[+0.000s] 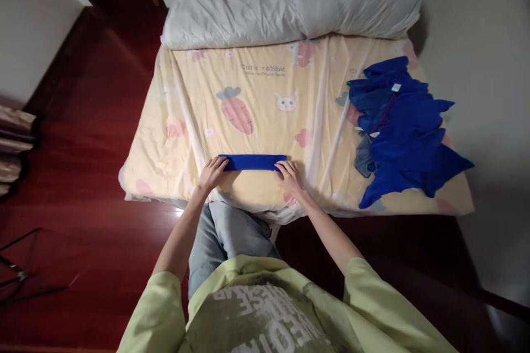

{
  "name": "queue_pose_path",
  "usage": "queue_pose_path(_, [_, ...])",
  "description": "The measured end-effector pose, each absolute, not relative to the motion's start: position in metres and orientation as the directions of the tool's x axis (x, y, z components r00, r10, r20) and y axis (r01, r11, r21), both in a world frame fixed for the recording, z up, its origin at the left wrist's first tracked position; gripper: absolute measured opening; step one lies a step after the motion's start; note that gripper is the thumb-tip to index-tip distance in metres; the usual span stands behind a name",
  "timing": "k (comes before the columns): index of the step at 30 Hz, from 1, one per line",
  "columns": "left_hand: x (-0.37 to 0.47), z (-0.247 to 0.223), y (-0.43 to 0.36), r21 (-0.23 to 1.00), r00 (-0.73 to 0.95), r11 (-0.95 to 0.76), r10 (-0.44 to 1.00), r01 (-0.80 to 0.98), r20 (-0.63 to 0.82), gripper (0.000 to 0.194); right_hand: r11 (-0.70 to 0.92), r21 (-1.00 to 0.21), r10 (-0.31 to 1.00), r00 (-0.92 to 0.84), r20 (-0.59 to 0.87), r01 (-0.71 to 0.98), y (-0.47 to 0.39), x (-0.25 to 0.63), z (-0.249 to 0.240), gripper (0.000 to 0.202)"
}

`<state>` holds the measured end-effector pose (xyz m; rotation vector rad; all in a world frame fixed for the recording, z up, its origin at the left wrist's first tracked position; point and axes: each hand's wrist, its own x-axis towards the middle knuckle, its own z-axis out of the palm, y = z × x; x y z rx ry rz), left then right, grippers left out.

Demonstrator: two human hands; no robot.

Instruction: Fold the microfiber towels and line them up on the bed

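A blue cloth (pixel 253 162), folded into a long narrow strip, lies flat on the yellow bed sheet (pixel 265 127) near the front edge. My left hand (pixel 213 172) is at its left end, with fingers curled over the corner. My right hand (pixel 290 175) pinches the right end between thumb and fingers. Both thumbs are partly hidden, and the strip is straight between my hands. To the right lies a rumpled pile of blue cloths (pixel 408 138) with small white tags showing.
A grey-white quilt (pixel 290 0) is bunched along the back of the bed. A wall (pixel 484 55) stands to the right. Dark red wooden floor (pixel 95 138) runs along the left, with a curtain (pixel 14 143) and a thin black stand (pixel 19 273) at the edge.
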<state>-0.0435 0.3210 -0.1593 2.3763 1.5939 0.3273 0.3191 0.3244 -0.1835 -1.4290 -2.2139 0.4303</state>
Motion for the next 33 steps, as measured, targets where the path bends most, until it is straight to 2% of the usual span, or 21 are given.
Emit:
queue_pose_path(3, [-0.044, -0.158, 0.325, 0.316, 0.348, -0.329, 0.937, 0.890, -0.005, 0.043, 0.452, -0.415, 0.891, -0.424, 0.162, 0.790, 0.326, 0.327, -0.182, 0.037])
queue_pose_path(6, [-0.041, -0.154, 0.332, 0.339, 0.385, -0.357, 0.923, 0.871, -0.018, 0.039, 0.496, -0.302, 0.866, -0.489, 0.106, 0.814, 0.337, 0.335, -0.176, 0.039])
queue_pose_path(9, [-0.045, -0.146, 0.333, 0.383, 0.404, -0.385, 0.914, 0.840, 0.032, 0.038, 0.578, -0.188, 0.815, -0.576, 0.068, 0.794, 0.360, 0.338, -0.161, 0.037])
queue_pose_path(12, [-0.067, -0.137, 0.316, 0.419, 0.404, -0.423, 0.904, 0.803, 0.138, 0.038, 0.638, -0.075, 0.770, -0.632, 0.089, 0.766, 0.400, 0.323, -0.138, 0.030])
queue_pose_path(15, [-0.106, -0.134, 0.279, 0.375, 0.376, -0.434, 0.900, 0.819, 0.220, 0.037, 0.697, 0.005, 0.709, -0.690, 0.148, 0.717, 0.451, 0.271, -0.114, 0.027])
queue_pose_path(19, [-0.154, -0.147, 0.232, 0.320, 0.285, -0.390, 0.900, 0.863, 0.330, 0.029, 0.807, 0.039, 0.571, -0.794, 0.208, 0.590, 0.512, 0.143, -0.089, 0.022])
queue_pose_path(21, [-0.162, -0.156, 0.223, 0.396, 0.109, -0.288, 0.903, 0.872, 0.416, 0.026, 0.903, 0.023, 0.417, -0.891, 0.180, 0.428, 0.535, 0.073, -0.077, 0.021])
queue_pose_path(23, [-0.156, -0.162, 0.226, 0.561, -0.179, -0.126, 0.871, 0.818, 0.457, 0.027, 0.962, 0.038, 0.264, -0.956, 0.128, 0.271, 0.553, 0.014, -0.064, 0.018])
queue_pose_path(25, [-0.142, -0.162, 0.240, 0.745, -0.430, -0.013, 0.810, 0.667, 0.399, 0.039, 0.990, 0.058, 0.124, -0.990, 0.069, 0.128, 0.568, -0.031, -0.050, 0.010])
queue_pose_path(26, [-0.134, -0.160, 0.249, 0.818, -0.502, 0.010, 0.794, 0.575, 0.343, 0.046, 0.996, 0.058, 0.068, -0.997, 0.036, 0.070, 0.574, -0.049, -0.042, 0.006])
queue_pose_path(29, [-0.115, -0.152, 0.282, 0.939, -0.558, 0.028, 0.811, 0.342, 0.179, 0.064, 1.000, 0.023, -0.012, -0.999, -0.038, -0.013, 0.591, -0.086, -0.022, 0.015])
queue_pose_path(33, [-0.118, -0.143, 0.318, 0.983, -0.567, 0.043, 0.821, 0.179, 0.067, 0.080, 0.994, -0.049, 0.096, -0.995, -0.035, 0.098, 0.616, -0.118, -0.008, 0.037])
